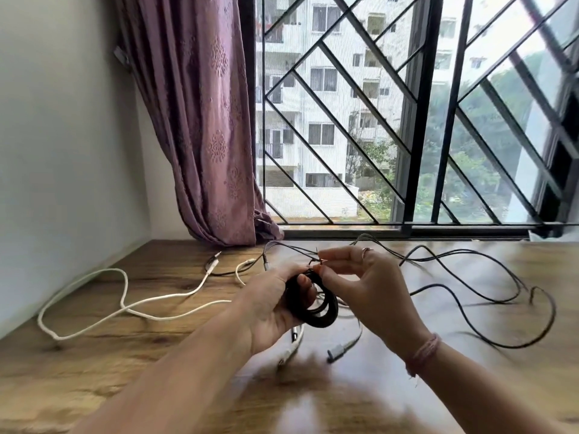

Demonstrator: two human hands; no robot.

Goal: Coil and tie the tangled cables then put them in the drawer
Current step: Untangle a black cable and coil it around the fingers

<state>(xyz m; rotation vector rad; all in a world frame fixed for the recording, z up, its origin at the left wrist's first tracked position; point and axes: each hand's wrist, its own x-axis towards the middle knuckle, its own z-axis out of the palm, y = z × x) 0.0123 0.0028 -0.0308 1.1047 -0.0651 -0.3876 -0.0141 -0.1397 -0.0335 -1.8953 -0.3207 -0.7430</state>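
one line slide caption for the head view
Left hand holds a coiled black cable while the right hand pinches a tie at its top.

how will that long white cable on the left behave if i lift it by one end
Probably floppy: the white cable lies in loose wandering loops on the wooden surface, so it should sag and trail. It looks thin, so likely light. It crosses itself, so it may snag as it lifts.

Both forearms are bare, with no sleeves showing. The right hand [372, 289] wears a ring [366, 251] on one finger. A pink thread band [423, 353], loose ends hanging, wraps its wrist.
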